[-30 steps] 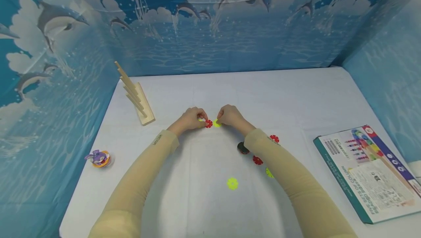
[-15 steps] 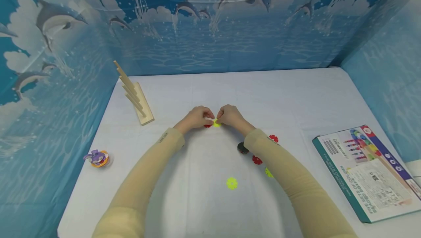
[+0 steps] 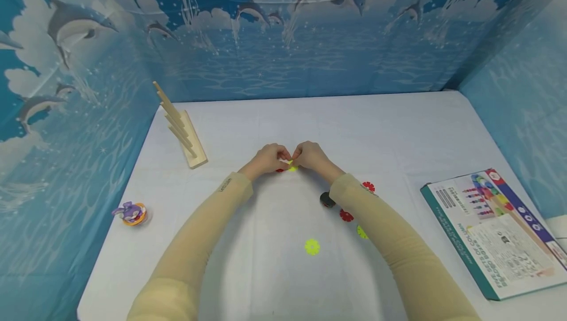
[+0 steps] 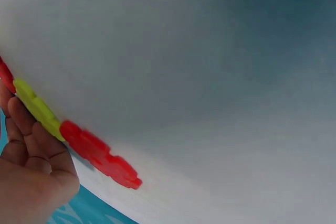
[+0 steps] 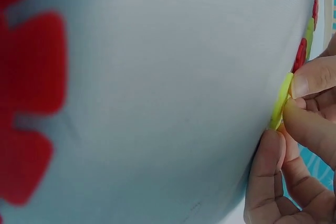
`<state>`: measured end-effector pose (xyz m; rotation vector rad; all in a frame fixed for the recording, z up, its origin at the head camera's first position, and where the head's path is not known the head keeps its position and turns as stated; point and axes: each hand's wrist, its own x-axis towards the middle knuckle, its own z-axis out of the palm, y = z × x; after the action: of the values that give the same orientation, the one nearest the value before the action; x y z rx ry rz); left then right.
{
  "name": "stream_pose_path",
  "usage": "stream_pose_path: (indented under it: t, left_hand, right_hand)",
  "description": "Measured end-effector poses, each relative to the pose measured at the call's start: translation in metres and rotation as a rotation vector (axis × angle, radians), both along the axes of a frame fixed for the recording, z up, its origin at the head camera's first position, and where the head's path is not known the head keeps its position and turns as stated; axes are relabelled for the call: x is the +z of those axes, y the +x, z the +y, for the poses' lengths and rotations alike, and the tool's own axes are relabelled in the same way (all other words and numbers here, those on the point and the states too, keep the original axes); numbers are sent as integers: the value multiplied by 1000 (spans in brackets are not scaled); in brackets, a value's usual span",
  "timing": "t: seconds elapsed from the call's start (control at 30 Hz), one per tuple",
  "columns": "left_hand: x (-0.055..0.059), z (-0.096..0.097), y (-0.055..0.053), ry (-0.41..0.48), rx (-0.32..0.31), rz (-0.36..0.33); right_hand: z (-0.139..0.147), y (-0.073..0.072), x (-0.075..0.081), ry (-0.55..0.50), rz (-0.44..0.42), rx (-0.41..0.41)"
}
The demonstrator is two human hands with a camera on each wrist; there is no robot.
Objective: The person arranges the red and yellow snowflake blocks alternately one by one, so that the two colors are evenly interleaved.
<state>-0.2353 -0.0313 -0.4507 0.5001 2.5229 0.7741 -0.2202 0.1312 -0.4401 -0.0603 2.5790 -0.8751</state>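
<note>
Both hands meet at the middle of the white table, over a row of linked, notched plastic flower discs. My right hand pinches a yellow disc by its lower end, thumb and fingers on its edge. At its upper end my left hand pinches the same disc, the thumb beside the adjoining red disc. Further along the row, a yellow-green disc and another red disc follow edge to edge in the left wrist view. Fingers partly cover the discs in the head view.
Loose near the right forearm lie a black disc, red discs and a yellow disc. Another yellow disc lies nearer. A wooden peg stand, a purple toy and a flat box stand around.
My left hand has slid right along the row, from the red disc to the yellow disc at my right hand. The right hand has hardly moved.
</note>
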Motion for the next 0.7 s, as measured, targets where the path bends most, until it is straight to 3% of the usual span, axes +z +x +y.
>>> stream_pose_path:
  t: [0.37,0.7]
  left_hand:
    - [-4,0,0,5,2,0]
    - [-5,0,0,-11,11,17]
  right_hand:
    - [17,12,11,-102,-76,-1]
    - [54,50,31,-138,-21,38]
